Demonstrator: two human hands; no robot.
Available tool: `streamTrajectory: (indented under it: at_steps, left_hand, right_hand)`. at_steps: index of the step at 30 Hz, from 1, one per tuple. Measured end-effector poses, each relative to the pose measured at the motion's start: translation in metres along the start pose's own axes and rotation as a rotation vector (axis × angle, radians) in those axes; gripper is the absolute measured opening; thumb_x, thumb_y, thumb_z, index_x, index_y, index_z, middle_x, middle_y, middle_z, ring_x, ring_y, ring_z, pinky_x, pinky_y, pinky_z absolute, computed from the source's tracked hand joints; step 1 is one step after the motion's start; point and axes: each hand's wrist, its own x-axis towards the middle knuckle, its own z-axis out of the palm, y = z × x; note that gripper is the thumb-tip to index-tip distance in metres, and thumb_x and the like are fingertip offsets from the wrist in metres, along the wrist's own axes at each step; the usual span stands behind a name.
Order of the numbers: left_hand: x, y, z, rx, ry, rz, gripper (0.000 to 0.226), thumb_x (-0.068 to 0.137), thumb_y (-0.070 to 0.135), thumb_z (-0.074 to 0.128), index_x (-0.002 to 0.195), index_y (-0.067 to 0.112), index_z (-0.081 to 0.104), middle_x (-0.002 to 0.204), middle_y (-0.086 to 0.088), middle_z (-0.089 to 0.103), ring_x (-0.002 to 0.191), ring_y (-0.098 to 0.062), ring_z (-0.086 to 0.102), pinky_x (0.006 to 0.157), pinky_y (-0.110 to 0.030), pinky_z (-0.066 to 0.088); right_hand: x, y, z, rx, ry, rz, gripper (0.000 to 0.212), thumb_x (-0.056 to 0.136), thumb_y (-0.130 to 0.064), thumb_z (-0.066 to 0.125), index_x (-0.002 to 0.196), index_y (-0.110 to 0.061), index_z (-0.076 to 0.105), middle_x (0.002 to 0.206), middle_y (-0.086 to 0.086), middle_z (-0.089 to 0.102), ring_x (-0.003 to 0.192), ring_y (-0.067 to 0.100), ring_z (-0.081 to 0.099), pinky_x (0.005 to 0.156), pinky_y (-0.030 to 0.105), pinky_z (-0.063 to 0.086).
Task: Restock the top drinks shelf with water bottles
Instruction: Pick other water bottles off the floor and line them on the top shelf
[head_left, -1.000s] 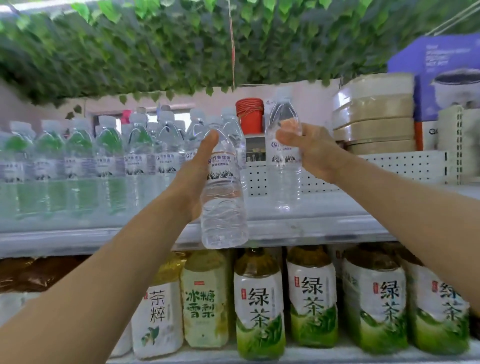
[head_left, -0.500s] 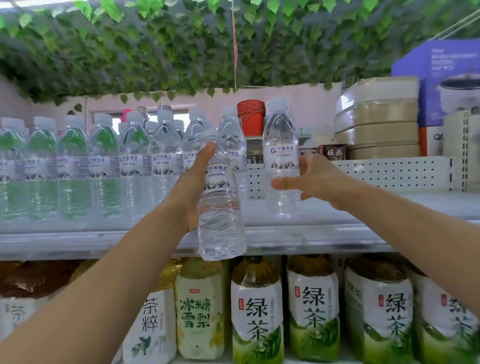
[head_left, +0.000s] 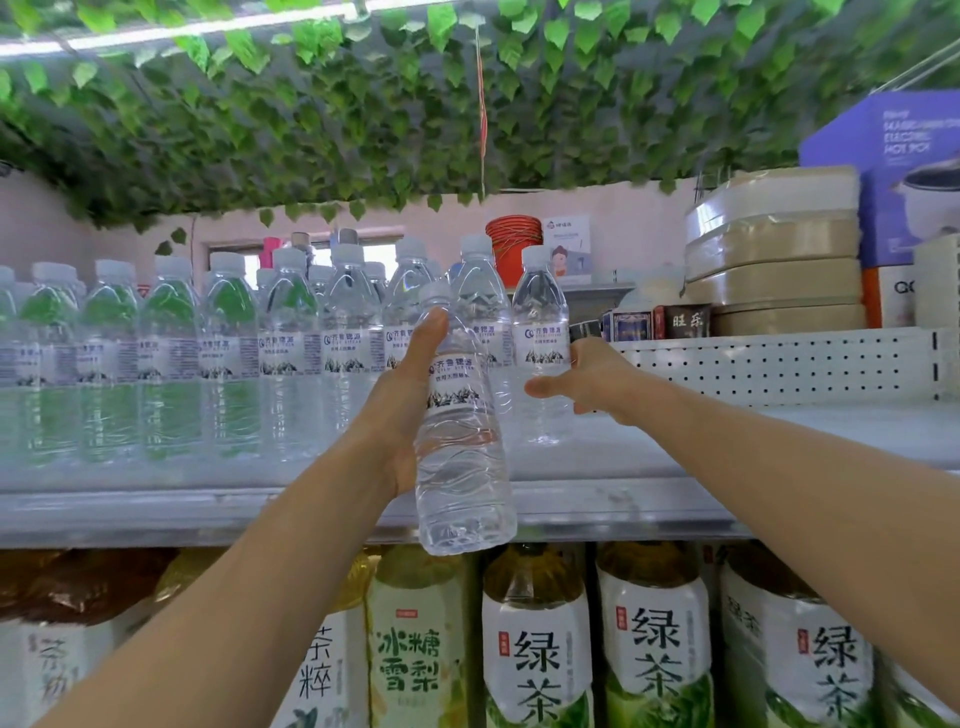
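Fingers of left hand grip water bottle | below top shelf edge

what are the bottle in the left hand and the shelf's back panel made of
The bottle in the left hand: clear, glossy thin plastic, it seems; you see through its rippled walls, and it has a printed label. The back panel: probably painted metal, matt off-white, punched with regular holes.
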Motion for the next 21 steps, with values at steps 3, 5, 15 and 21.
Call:
streamTrajectory:
  at_steps: [3,5,15,21]
  left_hand:
    - [-0.001,0.0,0.001,-0.005,-0.019,0.004,0.093,0.055,0.09,0.061,0.131,0.037,0.061,0.144,-0.013,0.053,0.132,-0.039,0.05,0.108,-0.06,0.038]
    - [-0.002,-0.001,0.002,-0.004,-0.015,0.014,0.089,0.058,0.089,0.061,0.131,0.037,0.061,0.141,-0.012,0.057,0.13,-0.039,0.052,0.108,-0.061,0.039]
    - [-0.014,0.01,0.003,-0.063,-0.045,0.022,0.076,0.072,0.076,0.066,0.12,0.017,0.067,0.107,-0.013,0.075,0.096,-0.03,0.073,0.081,-0.046,0.059]
    - [-0.022,0.033,0.025,-0.165,-0.115,0.202,0.051,0.087,0.06,0.057,0.111,0.016,0.062,0.08,-0.006,0.074,0.075,-0.024,0.074,0.062,-0.037,0.061]
  right_hand:
    - [0.002,0.001,0.003,0.003,0.013,-0.002,0.033,0.075,-0.029,0.086,0.099,-0.021,0.064,0.102,0.002,0.07,0.088,0.019,0.065,0.064,0.028,0.051]
    - [0.001,0.001,0.002,-0.003,0.023,-0.001,0.03,0.075,-0.03,0.086,0.09,-0.026,0.061,0.1,0.001,0.069,0.088,0.02,0.065,0.064,0.027,0.052]
    - [-0.062,-0.032,-0.008,0.033,0.191,-0.203,0.042,0.089,-0.049,0.067,0.101,-0.009,0.063,0.086,0.006,0.069,0.071,0.011,0.062,0.062,0.036,0.054]
    - [-0.118,-0.06,0.002,-0.073,-0.223,-0.249,0.075,0.05,-0.085,0.069,0.092,-0.022,0.072,0.085,-0.002,0.075,0.081,0.014,0.072,0.066,0.027,0.057]
